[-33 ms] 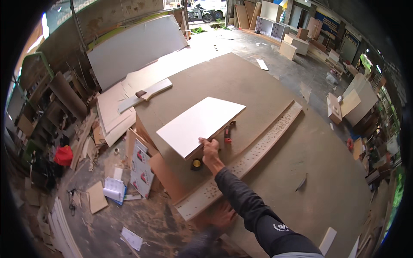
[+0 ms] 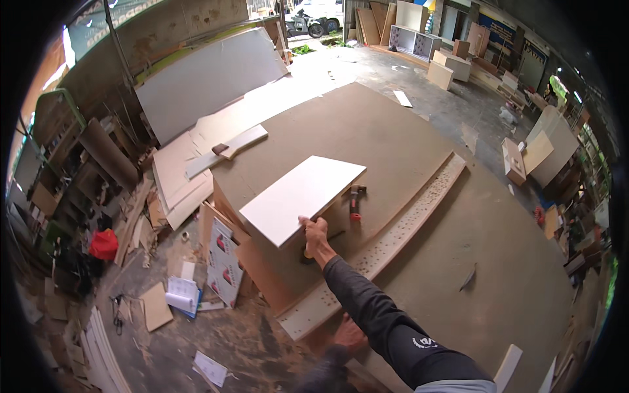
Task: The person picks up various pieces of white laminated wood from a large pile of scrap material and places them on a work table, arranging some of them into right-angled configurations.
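Head view, and well left of the white panel (image 2: 301, 198), papers on a blue backing (image 2: 182, 296) lie on the littered floor (image 2: 252, 357). Now the panel itself, angled over the brown tabletop (image 2: 511, 229), and the right hand (image 2: 316, 237) grips its near edge, close to the corner! One hand alone: a loosening thumb or rolling wrist could let the far end dip. Below the panel, the left hand (image 2: 350, 333) sits beside the speckled strip (image 2: 393, 245), partly behind the right sleeve (image 2: 380, 304); open or closed, I cannot tell. Just right of the panel, a black-and-red tool (image 2: 355, 203): a sagging panel could scrape on it.

On to the writing! Beyond the panel, far upper left, a banner (image 2: 88, 36) with pale lettering, cut off. Left of the panel, a board (image 2: 223, 268) printed with red shapes and small text, too fine to read. Right and below, a pale emblem (image 2: 424, 342) on the sleeve; far upper right of the panel, a lettered blue sign (image 2: 498, 33).
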